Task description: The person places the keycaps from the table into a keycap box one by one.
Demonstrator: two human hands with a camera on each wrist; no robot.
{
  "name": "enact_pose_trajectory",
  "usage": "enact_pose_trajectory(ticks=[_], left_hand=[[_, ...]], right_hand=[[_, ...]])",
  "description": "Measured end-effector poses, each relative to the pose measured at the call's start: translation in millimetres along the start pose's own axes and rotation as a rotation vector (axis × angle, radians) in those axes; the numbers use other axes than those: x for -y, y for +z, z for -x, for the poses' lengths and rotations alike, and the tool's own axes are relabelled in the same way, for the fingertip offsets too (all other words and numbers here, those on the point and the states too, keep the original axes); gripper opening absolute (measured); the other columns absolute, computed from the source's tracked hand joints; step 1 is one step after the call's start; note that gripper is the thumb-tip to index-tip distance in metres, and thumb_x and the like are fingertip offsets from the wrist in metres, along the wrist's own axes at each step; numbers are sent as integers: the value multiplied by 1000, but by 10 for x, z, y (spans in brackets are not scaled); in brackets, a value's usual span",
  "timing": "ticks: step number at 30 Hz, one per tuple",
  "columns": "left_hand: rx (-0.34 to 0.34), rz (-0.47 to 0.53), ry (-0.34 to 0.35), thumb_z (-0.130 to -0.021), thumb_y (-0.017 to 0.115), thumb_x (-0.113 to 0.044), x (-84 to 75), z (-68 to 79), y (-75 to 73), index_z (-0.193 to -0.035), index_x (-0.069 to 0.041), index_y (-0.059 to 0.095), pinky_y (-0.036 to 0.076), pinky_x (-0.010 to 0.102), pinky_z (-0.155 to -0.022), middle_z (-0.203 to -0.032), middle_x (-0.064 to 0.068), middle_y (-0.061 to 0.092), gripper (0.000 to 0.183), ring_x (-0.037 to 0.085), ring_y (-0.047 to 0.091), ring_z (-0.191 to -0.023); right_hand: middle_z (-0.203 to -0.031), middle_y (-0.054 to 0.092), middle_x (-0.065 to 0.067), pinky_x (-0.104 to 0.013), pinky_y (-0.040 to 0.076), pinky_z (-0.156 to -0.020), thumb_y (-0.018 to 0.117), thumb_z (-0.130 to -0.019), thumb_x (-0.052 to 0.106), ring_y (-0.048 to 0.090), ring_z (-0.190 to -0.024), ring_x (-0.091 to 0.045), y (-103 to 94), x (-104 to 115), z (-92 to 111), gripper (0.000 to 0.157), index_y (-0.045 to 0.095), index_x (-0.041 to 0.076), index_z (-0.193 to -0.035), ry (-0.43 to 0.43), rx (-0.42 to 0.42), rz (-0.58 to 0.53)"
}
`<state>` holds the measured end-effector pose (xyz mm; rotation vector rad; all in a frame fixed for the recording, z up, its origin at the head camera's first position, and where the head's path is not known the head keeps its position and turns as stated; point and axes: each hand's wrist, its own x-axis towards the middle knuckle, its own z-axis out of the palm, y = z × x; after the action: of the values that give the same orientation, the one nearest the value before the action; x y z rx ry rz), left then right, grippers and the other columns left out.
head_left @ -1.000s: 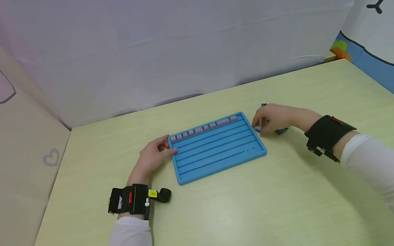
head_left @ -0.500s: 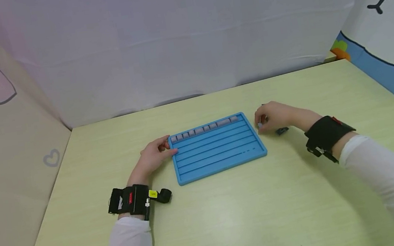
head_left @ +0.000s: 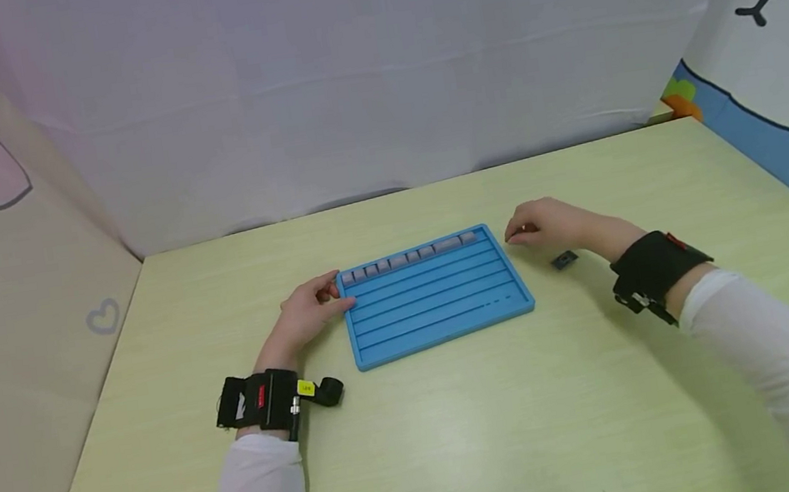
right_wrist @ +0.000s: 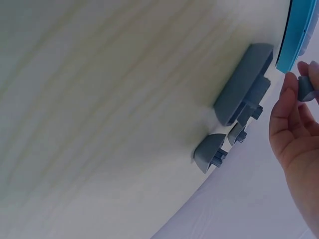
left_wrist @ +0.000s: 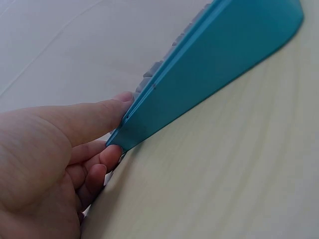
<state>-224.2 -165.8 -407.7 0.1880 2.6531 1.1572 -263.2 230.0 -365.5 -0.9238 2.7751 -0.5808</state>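
A blue ridged keycap tray (head_left: 440, 302) lies on the table, with several grey keycaps (head_left: 407, 258) lined up in its far row. My left hand (head_left: 301, 314) pinches the tray's left edge; in the left wrist view the thumb (left_wrist: 107, 112) lies along the top of the rim and curled fingers touch the end below. Just beyond the tray's far right corner, my right hand (head_left: 546, 225) is raised. It pinches one grey keycap (right_wrist: 306, 89) between thumb and fingers, plain in the right wrist view but hidden in the head view.
Loose dark grey keycaps lie near the right hand: a long one (right_wrist: 244, 84), a smaller one (right_wrist: 209, 152) and others partly hidden behind. One dark keycap (head_left: 565, 259) shows below the right hand. A pale curtain (head_left: 371, 81) stands behind the table.
My right hand first drew back a little from the tray, then rose and moved toward its far right corner, uncovering the dark keycap below. The left hand and tray have stayed put.
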Motion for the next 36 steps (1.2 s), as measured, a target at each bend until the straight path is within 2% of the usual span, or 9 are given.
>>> enact_pose_trajectory(ticks=[7, 10, 16, 20, 23, 27, 31, 36], left_hand=[[0, 6, 4, -89, 66, -28, -3, 0, -2, -143, -4, 40, 14, 52, -94, -97, 6, 50, 65, 25, 44, -93], [1, 10, 6, -89, 67, -27, -10, 11, -1, -144, -4, 39, 18, 50, -93, -98, 7, 50, 66, 25, 44, -93], [9, 15, 2, -90, 66, -26, 4, 16, 13, -145, -4, 37, 26, 42, -89, -101, 7, 51, 66, 24, 43, -94], [15, 18, -9, -90, 65, -25, -7, 27, 13, -145, -5, 37, 32, 36, -82, -101, 8, 50, 65, 23, 43, -95], [15, 15, -7, -90, 65, -26, -12, 29, 7, -145, -4, 37, 31, 39, -84, -101, 7, 50, 65, 24, 43, -94], [9, 10, 0, -90, 66, -26, -13, 24, 5, -144, -3, 37, 22, 47, -91, -99, 7, 50, 66, 25, 43, -94], [4, 12, -6, -89, 66, -26, -14, 19, 5, -144, -4, 38, 19, 48, -92, -99, 7, 50, 65, 25, 43, -95], [0, -3, -5, -89, 66, -28, -24, 13, 1, -144, -5, 38, 15, 53, -97, -99, 6, 51, 65, 25, 43, -95]], right_hand=[[-103, 59, -18, -39, 46, -75, 63, -86, -1, 52, -81, -23, 10, -11, 7, 20, 69, -2, -105, -3, -19, 18], [-100, 61, -17, -39, 47, -75, 63, -86, -2, 54, -81, -23, 19, -18, 2, 24, 67, -4, -109, -10, -15, 26], [-95, 63, -14, -36, 46, -72, 61, -91, 7, 55, -76, -21, 37, 4, -9, 32, 58, -5, -121, 47, -11, -19], [-86, 60, -10, -35, 43, -69, 59, -93, 12, 50, -72, -20, 36, 16, -17, 28, 56, -2, -116, 86, -27, -39], [-89, 62, -13, -38, 46, -73, 62, -91, 11, 55, -77, -23, 37, 18, -16, 22, 61, -3, -107, 84, -53, -30], [-100, 63, -18, -43, 49, -81, 65, -89, 9, 60, -87, -29, 37, 25, -13, 24, 63, -6, -107, 72, -77, -26], [-100, 63, -17, -41, 49, -78, 64, -88, 7, 59, -84, -27, 37, 35, -21, 29, 61, -5, -114, 55, -81, -15], [-99, 63, -18, -42, 51, -79, 65, -85, 0, 60, -84, -27, 43, 44, -26, 22, 66, -5, -107, 14, -90, 0]])
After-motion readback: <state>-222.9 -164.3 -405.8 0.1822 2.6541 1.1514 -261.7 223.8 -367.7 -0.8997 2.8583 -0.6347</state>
